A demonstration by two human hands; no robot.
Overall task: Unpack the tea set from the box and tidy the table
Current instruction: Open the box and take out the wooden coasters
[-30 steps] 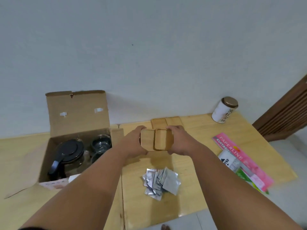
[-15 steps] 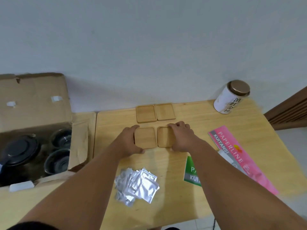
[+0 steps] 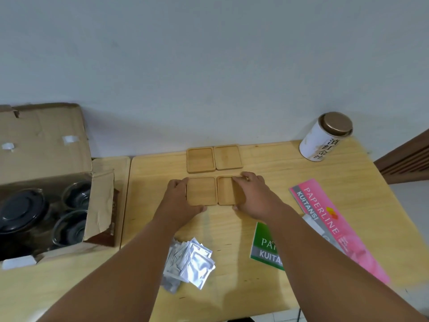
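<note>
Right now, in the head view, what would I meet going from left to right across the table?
cardboard box → wooden coasters → green booklet → tea tin. The foil sachets and the pink booklet overlap others sideways, so I leave them out.

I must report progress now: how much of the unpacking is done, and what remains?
Done: two far coasters lie side by side on the table. In hand: the left hand holds the near left coaster, the right hand the near right coaster, forming a second row. Left: teapot and glass cups sit in the box; foil sachets lie loose.
</note>
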